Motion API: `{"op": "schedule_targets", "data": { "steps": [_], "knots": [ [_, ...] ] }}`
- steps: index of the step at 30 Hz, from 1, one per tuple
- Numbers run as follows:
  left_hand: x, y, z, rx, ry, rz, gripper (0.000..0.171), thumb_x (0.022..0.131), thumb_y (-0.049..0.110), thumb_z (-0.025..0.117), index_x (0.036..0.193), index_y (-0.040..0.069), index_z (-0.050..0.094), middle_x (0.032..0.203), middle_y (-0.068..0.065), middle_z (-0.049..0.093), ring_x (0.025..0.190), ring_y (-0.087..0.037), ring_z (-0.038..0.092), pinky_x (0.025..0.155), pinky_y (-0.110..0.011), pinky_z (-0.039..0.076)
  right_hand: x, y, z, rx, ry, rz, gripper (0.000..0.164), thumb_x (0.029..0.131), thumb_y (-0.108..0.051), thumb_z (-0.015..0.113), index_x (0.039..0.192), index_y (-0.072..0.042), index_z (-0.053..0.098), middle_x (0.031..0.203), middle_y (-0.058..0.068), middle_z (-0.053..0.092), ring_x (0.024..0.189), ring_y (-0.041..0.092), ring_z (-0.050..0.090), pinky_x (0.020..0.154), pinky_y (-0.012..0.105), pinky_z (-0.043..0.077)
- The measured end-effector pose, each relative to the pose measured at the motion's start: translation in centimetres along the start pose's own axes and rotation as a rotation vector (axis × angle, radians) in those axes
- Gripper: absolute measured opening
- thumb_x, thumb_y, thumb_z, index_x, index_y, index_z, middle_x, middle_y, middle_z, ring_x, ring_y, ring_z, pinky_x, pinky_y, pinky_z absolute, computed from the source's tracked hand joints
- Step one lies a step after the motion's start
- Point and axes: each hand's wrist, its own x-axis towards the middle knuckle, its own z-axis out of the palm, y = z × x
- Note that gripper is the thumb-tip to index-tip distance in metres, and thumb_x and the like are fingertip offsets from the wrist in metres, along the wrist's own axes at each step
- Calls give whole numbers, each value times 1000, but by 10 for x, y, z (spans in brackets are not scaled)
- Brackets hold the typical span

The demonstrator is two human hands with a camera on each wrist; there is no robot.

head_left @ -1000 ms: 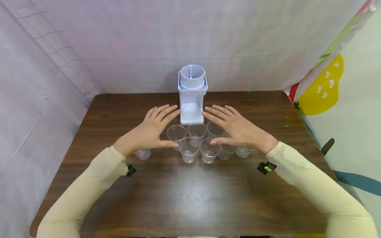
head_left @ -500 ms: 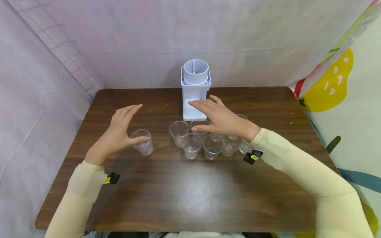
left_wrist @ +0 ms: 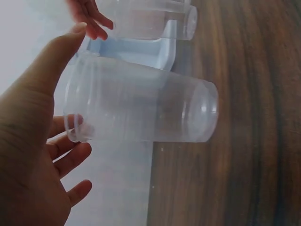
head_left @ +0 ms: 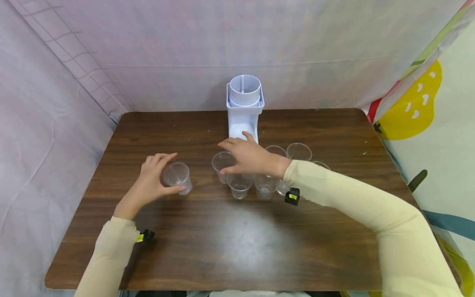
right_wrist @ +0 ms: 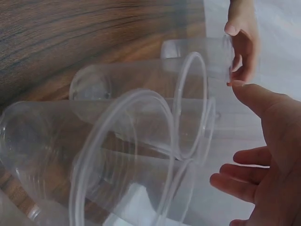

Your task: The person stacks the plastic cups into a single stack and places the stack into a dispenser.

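Note:
A clear plastic cup (head_left: 182, 171) stands upright alone at the left of the group. My left hand (head_left: 150, 177) is around its rim, thumb on the near side and fingers on the far side. In the left wrist view, the thumb lies apart from the cup (left_wrist: 150, 101), while fingertips show behind its rim. My right hand (head_left: 254, 156) hovers over the left part of a cluster of clear cups, fingers spread and holding nothing. Nearest to it are a cup (head_left: 219, 161) at the cluster's left end and a front cup (head_left: 239, 190). The hand and sleeve hide others.
Behind the cups, a white stand with a round cup-like top (head_left: 245, 93) is at the table's back edge. More cups, including one at the back right (head_left: 299, 152), stand beyond the right sleeve. The brown wooden table (head_left: 208, 247) meets a pale curtain (head_left: 178, 49) behind.
Both hands first hovered over the cluster. My left hand moved left to the lone cup and closed in around its rim; my right hand moved left over the cups.

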Motion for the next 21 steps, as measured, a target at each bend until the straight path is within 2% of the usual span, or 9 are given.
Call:
{"op": "schedule_targets", "data": {
  "steps": [8,13,21],
  "knots": [
    [-3,-2,8,13,48,2,79,63,34,93,130,8,60,117,-16,57,107,-36,45,91,-51,31,6,-1,10,-47,-18,50,86,82,-63,68,146,-9,47,147,8,54,136,25,50,119,64,18],
    [-2,-4,13,-27,68,2,78,61,30,94,128,8,61,115,-16,58,106,-34,45,90,-48,30,8,0,13,-46,-30,61,86,81,-61,70,145,-9,47,146,10,55,135,26,51,119,64,18],
    [1,-4,17,-90,61,-34,77,63,28,94,130,10,60,118,-14,57,108,-31,43,90,-43,32,11,-1,15,-50,-38,61,82,83,-55,71,146,-8,46,144,10,57,133,27,53,119,63,18]
  ]
}}
